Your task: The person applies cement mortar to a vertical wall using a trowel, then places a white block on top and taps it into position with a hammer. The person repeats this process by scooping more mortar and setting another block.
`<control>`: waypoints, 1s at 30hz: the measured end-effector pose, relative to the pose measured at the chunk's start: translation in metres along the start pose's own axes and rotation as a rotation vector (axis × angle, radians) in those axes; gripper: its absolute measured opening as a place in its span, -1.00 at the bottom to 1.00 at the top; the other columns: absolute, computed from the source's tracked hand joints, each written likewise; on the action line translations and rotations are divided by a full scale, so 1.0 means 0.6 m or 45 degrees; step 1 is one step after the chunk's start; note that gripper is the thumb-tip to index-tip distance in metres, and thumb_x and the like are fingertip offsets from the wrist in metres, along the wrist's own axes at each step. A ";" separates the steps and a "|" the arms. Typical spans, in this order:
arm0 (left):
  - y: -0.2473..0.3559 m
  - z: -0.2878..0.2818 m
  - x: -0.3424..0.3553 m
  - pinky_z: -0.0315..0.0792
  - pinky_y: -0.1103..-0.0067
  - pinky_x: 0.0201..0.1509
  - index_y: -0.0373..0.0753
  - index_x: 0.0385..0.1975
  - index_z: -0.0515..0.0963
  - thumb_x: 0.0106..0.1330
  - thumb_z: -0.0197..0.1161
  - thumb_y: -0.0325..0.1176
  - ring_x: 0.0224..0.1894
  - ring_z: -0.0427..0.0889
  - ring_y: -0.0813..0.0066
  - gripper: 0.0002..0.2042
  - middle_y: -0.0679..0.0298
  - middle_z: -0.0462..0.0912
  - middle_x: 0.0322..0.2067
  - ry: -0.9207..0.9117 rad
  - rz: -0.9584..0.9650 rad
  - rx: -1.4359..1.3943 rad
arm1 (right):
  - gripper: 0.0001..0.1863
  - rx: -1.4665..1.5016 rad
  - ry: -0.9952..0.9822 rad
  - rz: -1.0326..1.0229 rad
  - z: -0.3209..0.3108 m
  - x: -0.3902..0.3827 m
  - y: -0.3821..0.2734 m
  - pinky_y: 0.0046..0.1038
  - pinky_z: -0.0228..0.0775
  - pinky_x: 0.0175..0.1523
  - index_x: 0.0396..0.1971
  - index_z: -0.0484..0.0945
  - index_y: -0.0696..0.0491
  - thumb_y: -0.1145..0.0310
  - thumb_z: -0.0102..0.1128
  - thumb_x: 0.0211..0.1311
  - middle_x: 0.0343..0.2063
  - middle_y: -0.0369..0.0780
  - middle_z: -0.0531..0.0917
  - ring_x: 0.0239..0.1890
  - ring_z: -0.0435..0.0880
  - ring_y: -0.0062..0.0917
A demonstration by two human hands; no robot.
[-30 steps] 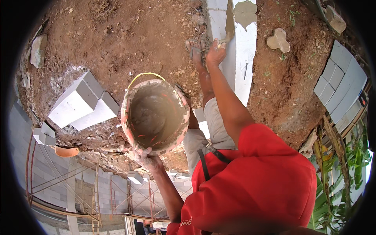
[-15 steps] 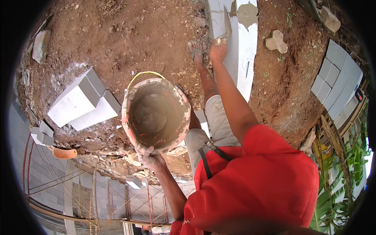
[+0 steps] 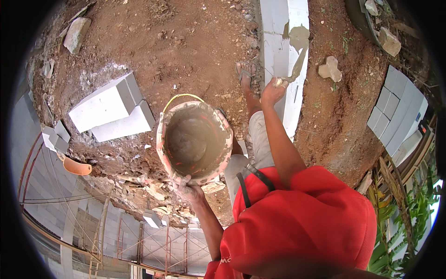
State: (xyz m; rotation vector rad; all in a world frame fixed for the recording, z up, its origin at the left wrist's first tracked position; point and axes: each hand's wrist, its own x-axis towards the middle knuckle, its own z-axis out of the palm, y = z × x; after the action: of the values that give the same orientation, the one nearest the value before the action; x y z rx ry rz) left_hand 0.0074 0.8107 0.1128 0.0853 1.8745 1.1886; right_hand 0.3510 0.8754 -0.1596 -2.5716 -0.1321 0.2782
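Note:
My left hand grips the near rim of a worn pink bucket with a yellow handle. Grey mortar lies inside it, and the bucket hangs above the dirt edge. My right hand is stretched forward and shut on a trowel. The trowel's blade rests on the top of a row of white blocks, beside a patch of grey mortar. My foot in a sandal stands on the soil next to that row.
Two loose white blocks lie on the brown soil to the left. A stack of grey blocks is at the right, with a pale stone near it. Below the edge there is scaffolding and a block wall.
My right hand with the trowel has drawn back along the block row toward me. The bucket stays in my left hand, nearly where it was.

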 end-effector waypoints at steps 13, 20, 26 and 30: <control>-0.104 -0.080 -0.075 0.48 0.57 -0.17 -0.40 -0.44 0.65 -0.06 0.30 -0.54 -0.11 0.58 0.52 -0.85 0.16 0.58 0.10 0.417 0.396 -0.430 | -0.80 0.513 -1.852 -0.695 -0.380 -0.141 -0.257 -0.50 0.41 -0.35 -0.24 0.42 0.13 0.30 0.06 0.54 -0.48 -0.24 0.55 -0.50 0.53 -0.57; -0.118 -0.181 -0.149 0.37 0.63 -0.33 -0.30 -0.67 0.53 -0.07 0.32 -0.55 -0.43 0.55 0.58 -0.92 0.35 0.65 -0.47 0.430 0.464 -0.762 | -0.62 -1.103 -2.043 -2.173 -0.305 -0.273 -0.138 -0.37 0.37 -0.50 -0.36 0.52 0.18 0.11 0.22 0.44 -0.65 -0.23 0.54 -0.65 0.53 -0.52; -0.122 -0.337 -0.197 0.37 0.50 -0.21 -0.28 -0.74 0.27 -0.09 0.27 -0.58 -0.28 0.54 0.49 -0.75 0.27 0.52 -0.45 0.628 0.817 -0.648 | -0.44 -1.299 -1.969 -2.643 -0.381 -0.572 -0.196 0.03 0.48 0.04 0.02 0.61 0.29 0.03 0.26 0.37 -0.19 0.25 0.71 -0.03 0.69 0.18; -0.121 -0.443 -0.236 0.41 0.40 -0.04 -0.30 -0.72 0.16 -0.12 0.22 -0.60 -0.24 0.59 0.41 -0.71 0.26 0.36 -0.57 0.831 1.032 -0.633 | -0.51 -0.926 -1.981 -3.279 -0.430 -0.761 -0.121 0.07 0.50 0.00 -0.08 0.65 0.31 0.10 0.30 0.34 -0.25 0.26 0.71 -0.08 0.70 0.20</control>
State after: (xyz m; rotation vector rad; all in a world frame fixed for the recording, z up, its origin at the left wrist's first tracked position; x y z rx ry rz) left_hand -0.0674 0.5193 0.1873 0.2131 2.0752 2.4460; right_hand -0.0387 0.7365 0.1712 -0.0187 2.7389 -0.6997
